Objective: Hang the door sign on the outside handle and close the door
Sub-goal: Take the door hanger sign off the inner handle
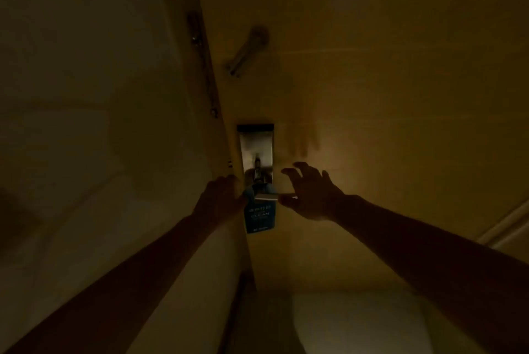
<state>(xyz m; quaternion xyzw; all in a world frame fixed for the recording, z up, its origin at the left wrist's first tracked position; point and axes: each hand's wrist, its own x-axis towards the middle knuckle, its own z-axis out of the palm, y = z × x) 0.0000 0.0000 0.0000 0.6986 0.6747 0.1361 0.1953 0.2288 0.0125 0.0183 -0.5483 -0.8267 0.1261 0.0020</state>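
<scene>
The scene is dim. A blue door sign (259, 216) with white lettering hangs from the metal lever handle (267, 197) below a steel lock plate (255, 147) on the wooden door (372, 81). My left hand (221, 199) rests against the door's edge beside the sign's top, its fingers hidden behind the edge. My right hand (310, 193) hovers just right of the handle's tip with fingers spread and curled, the thumb close to the lever's end, holding nothing.
A metal door closer or latch arm (246, 51) sits higher up on the door. The door frame and pale wall (86, 124) fill the left. A strike plate strip (201, 64) runs along the frame. Pale floor (357, 325) shows at the bottom.
</scene>
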